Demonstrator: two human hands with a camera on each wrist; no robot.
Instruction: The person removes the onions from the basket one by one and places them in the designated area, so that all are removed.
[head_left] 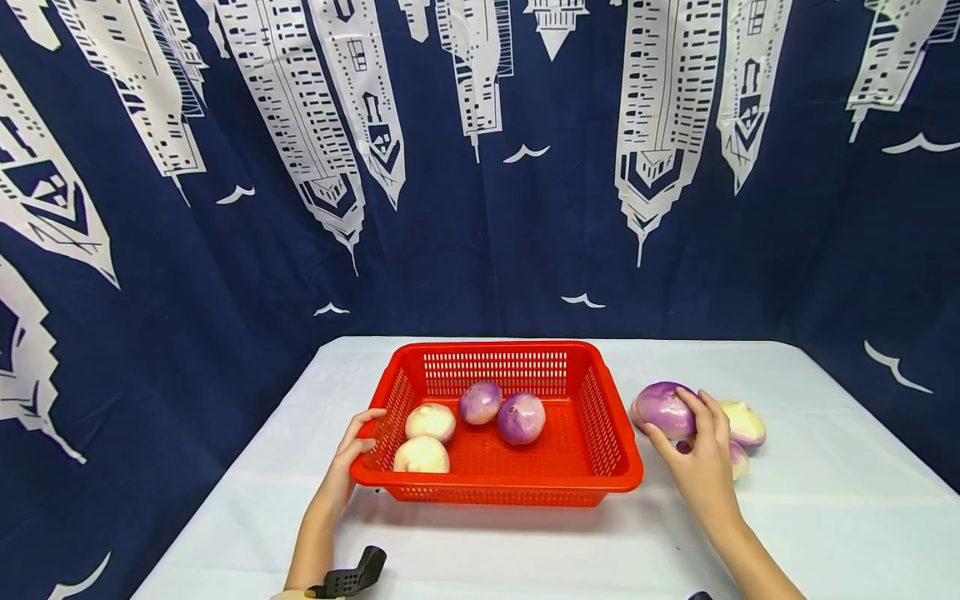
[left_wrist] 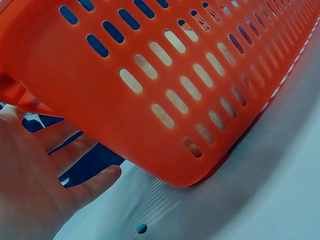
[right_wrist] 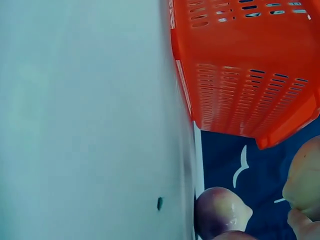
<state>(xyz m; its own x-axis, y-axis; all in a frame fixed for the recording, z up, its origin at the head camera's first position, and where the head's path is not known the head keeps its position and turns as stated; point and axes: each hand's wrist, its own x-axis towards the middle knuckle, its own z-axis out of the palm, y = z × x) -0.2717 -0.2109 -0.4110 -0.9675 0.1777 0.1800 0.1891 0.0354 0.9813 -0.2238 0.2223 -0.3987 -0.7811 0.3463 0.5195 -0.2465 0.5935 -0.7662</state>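
Observation:
A purple onion [head_left: 663,410] is gripped by my right hand [head_left: 705,458], thumb on its near side and fingers over its top. Part of this onion [right_wrist: 306,175] shows at the right edge of the right wrist view. Close by that hand lie a pale onion [head_left: 744,423] and a purple-and-white onion [head_left: 738,461], partly hidden by it. My left hand [head_left: 347,467] touches the left rim of a red plastic basket [head_left: 495,482]; in the left wrist view its fingers [left_wrist: 75,150] look straight. Inside the basket are two white onions [head_left: 431,422] and two purple onions [head_left: 522,418].
The basket stands on a white-covered table [head_left: 480,550]. Behind and around it hangs a dark blue cloth [head_left: 480,250] printed with white buildings and birds. A small dark speck [left_wrist: 142,228] shows below the basket in the left wrist view.

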